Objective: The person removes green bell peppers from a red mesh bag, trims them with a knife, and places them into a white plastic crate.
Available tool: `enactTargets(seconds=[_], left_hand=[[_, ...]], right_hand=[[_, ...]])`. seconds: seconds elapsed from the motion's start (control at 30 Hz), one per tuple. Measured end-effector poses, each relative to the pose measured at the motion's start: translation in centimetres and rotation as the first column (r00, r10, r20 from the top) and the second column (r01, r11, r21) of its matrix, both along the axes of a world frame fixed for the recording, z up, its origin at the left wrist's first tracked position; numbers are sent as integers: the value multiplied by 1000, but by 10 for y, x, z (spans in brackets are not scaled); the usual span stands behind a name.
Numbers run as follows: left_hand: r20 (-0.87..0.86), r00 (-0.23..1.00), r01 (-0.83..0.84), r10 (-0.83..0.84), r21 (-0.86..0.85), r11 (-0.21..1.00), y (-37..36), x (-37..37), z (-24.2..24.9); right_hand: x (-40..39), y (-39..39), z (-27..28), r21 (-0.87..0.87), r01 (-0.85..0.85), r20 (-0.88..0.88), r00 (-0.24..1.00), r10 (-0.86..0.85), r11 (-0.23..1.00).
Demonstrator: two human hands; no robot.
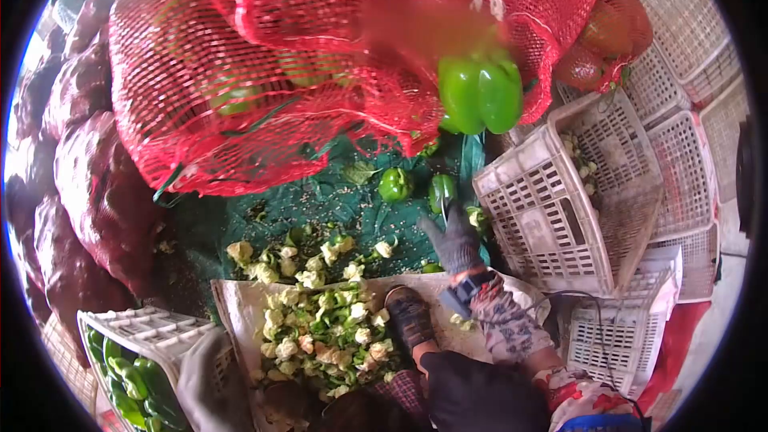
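My right hand (458,244), in a grey glove, reaches forward over a green sheet (344,208). Its thumb and fingers are apart, with the fingertips right at a small green bell pepper (442,192). A thin dark sliver shows by the fingertips, too small to name. Another green bell pepper (395,185) lies just to the left. My left hand (206,380), gloved and smeared, is low beside a white crate (152,328) of green peppers (132,384); its fingers do not show clearly. A large bell pepper (480,92) sits at a red mesh sack.
Bulging red mesh sacks (184,72) fill the far side. Pale pepper cores (336,328) are heaped on a whitish sheet (464,296) by my shoe (410,316). A tilted plastic crate (544,216) and stacked crates (680,160) stand right; dark full sacks (100,192) stand left.
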State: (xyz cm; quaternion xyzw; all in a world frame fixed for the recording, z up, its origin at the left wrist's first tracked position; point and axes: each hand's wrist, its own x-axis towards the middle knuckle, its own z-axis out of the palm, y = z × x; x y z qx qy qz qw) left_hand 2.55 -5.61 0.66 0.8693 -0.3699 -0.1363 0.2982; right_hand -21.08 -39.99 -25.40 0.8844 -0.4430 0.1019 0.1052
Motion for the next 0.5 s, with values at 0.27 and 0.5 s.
enactTargets(seconds=[0.27, 0.5], left_hand=[[-759, 601, 48, -250, -278, 960, -145, -31, -148], [-319, 934, 103, -161, -191, 976, -125, -43, -181]], right_hand=[[90, -69, -100, 559, -371, 636, 765, -97, 741], [75, -11, -3, 610, -784, 665, 586, -462, -117]])
